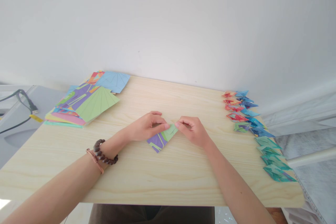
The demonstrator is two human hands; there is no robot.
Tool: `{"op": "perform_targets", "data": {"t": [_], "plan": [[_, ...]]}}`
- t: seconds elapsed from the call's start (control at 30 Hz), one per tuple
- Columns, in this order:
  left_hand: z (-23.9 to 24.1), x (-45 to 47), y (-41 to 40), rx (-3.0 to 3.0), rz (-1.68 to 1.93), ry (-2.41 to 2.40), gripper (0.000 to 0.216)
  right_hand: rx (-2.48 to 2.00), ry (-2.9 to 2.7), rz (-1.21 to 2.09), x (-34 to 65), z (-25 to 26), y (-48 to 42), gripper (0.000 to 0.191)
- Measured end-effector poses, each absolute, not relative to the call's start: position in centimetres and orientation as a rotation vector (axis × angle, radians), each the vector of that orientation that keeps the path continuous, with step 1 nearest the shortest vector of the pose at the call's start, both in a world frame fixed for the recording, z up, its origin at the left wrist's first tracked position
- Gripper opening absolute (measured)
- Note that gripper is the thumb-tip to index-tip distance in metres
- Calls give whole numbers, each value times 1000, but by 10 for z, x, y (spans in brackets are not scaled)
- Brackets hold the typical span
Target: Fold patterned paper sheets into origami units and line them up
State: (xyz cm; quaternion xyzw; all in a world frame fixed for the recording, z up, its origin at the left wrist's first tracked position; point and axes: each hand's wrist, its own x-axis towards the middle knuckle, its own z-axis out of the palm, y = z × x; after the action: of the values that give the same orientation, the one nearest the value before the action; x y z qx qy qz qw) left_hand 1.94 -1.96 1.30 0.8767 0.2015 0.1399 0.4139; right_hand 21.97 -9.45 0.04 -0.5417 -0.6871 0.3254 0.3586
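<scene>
A small folded sheet of origami paper [158, 142], purple and light green, lies on the wooden table in front of me, one corner pointing towards me. My left hand [148, 126] pinches its upper left side, the thumb on the green part. At the upper right corner my right hand [193, 130] grips the paper between thumb and forefinger. Both sets of fingertips are close together, and they cover part of the upper edge. A beaded bracelet [105, 157] and a copper-coloured bangle [95, 161] are on my left wrist.
Loose patterned paper sheets [86, 105] are piled at the table's back left. Along the right edge stand several folded paper pieces in red, blue and green [248, 120]. A white wall [168, 31] rises behind the table [162, 178]. Black cables [25, 101] lie at far left.
</scene>
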Motion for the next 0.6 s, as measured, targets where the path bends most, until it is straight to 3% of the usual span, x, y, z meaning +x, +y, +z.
{"op": "perform_targets", "data": {"t": [0.6], "plan": [[13, 20, -21, 2218, 353, 508, 22, -1371, -1807, 780, 216, 0, -95, 31]]}}
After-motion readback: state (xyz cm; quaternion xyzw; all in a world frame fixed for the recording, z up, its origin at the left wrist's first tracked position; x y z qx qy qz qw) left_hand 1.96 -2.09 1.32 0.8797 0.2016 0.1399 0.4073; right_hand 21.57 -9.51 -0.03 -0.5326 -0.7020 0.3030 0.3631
